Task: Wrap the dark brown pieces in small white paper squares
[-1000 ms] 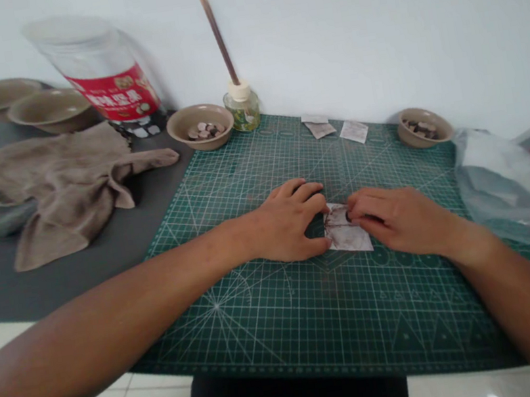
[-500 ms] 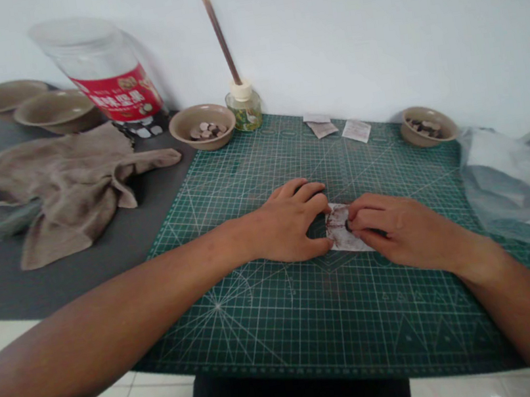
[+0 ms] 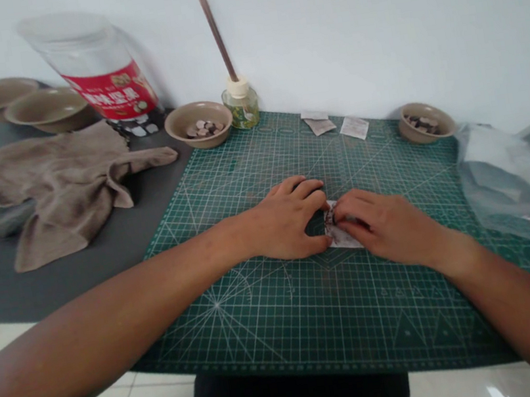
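Left hand [image 3: 288, 221] and right hand [image 3: 383, 227], fingers curled narrow, both pinch small white stained paper packet [image 3: 337, 235] on green gridded cutting mat [image 3: 312, 311].

A dark green cutting mat [image 3: 280, 302] with a white grid, a beige-brown towel [image 3: 53, 183], tan bowls [image 3: 199, 125], a red-labelled jar [image 3: 101, 70].

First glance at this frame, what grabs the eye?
The left hand and right hand meet on a small stained paper packet in the middle of the green cutting mat. Far left, a red-labelled jar stands by the wall, a crumpled beige cloth before it.
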